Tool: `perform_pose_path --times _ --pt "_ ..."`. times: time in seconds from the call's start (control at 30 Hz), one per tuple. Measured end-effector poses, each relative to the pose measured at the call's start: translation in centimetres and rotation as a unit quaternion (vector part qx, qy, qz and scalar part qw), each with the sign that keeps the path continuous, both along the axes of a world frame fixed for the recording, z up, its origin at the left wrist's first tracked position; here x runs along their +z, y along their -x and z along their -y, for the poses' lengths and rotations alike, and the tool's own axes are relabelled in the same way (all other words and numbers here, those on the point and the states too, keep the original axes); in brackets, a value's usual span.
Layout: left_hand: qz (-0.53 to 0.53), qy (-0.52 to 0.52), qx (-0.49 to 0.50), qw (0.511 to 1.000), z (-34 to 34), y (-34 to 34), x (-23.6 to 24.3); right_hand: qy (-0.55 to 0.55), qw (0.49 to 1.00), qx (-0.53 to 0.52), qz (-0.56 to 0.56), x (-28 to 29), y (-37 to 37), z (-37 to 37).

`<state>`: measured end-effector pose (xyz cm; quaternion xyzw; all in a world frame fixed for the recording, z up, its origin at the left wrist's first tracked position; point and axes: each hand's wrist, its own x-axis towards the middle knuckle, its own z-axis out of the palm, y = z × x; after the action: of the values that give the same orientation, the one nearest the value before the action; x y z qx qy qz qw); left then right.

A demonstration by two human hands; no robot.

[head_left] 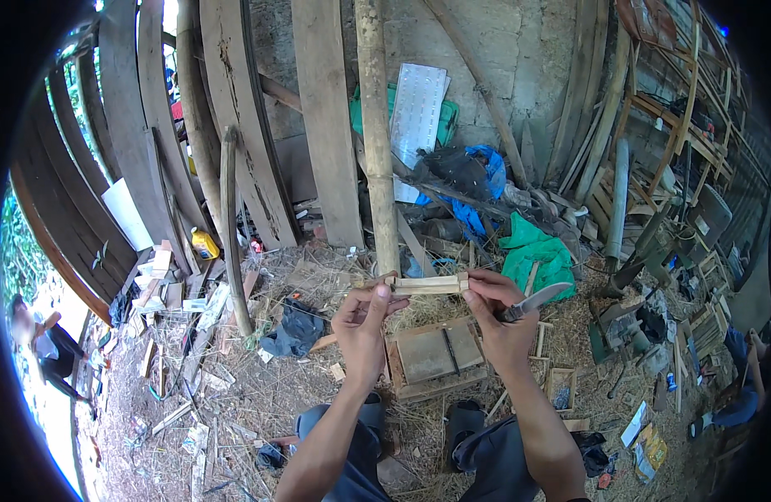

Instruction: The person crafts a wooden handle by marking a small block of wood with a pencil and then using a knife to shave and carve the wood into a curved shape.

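A short pale wooden piece [423, 285] with blocky ends is held level in front of me, above a square wooden board [427, 356] on the ground that has a dark thin bar lying on it. My left hand [365, 326] grips its left end between thumb and fingers. My right hand [498, 326] pinches its right end and also holds a knife [544, 295], whose silver blade points out to the right. The knife's handle is partly hidden in my fingers.
A pole [374, 167] stands ahead, before a wall with tarps [540, 259]. Scrap wood and bags [292, 326] litter the ground. A yellow container [204, 244] is at left. A person [47, 339] is at far left, another [741, 385] at far right. Machinery sits at right.
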<state>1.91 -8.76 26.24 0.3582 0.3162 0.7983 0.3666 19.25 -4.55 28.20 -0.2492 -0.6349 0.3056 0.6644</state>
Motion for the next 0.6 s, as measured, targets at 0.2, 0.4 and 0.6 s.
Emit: perform_pose_path --times 0.2,0.4,0.6 --pt "0.029 0.036 0.05 0.998 -0.6 -0.1 0.0 -0.063 0.994 -0.008 0.085 0.0 0.1 0.2" --pt "0.03 -0.01 0.055 0.998 -0.6 0.3 -0.4 0.014 0.999 -0.009 0.043 0.0 1.0 1.1" --pt "-0.01 -0.072 0.053 0.996 -0.4 -0.2 0.0 0.184 0.983 0.015 -0.01 1.2 0.2 1.7"
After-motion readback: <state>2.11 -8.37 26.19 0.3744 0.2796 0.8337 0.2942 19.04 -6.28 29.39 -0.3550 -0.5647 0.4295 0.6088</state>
